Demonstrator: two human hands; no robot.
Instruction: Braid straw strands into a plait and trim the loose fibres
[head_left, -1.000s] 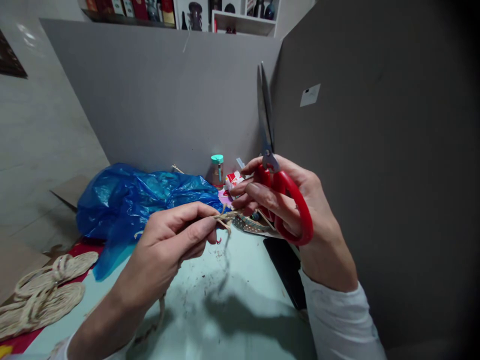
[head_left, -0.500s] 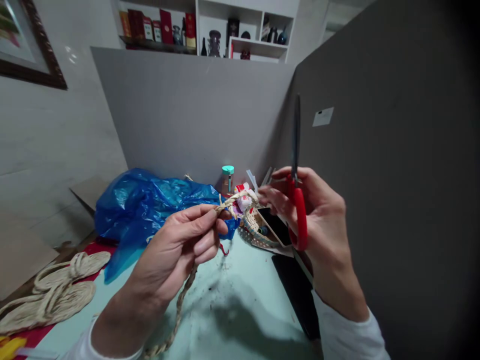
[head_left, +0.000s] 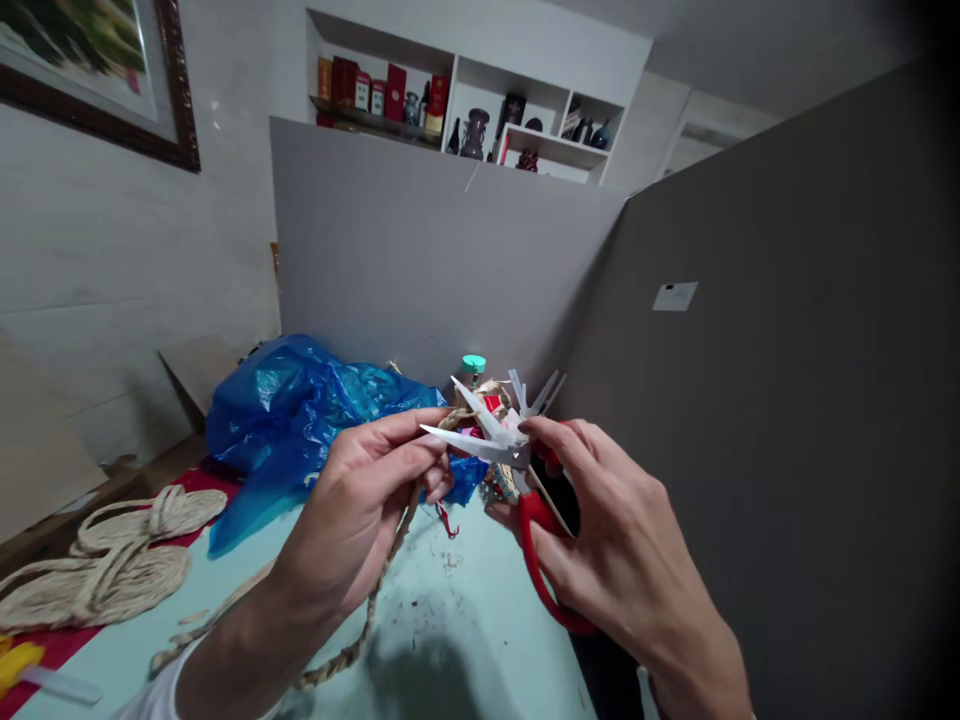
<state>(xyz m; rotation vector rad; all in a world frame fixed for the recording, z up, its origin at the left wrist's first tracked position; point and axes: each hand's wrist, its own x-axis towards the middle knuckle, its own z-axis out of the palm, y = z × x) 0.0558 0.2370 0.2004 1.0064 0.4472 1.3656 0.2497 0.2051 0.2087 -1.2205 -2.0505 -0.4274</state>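
Centrally, the left hand (head_left: 379, 470) pinches a twisted rope (head_left: 346, 660) that trails towards the lower left of the frame; the right hand (head_left: 611, 515) grips red-handled scissors (head_left: 517, 457), blades parted near the rope's upper part: twisting looks done here, cutting apparently unfinished

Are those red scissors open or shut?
Open: the red-handled scissors in the right hand have their two blades spread apart in a V, tips pointing toward the left hand.
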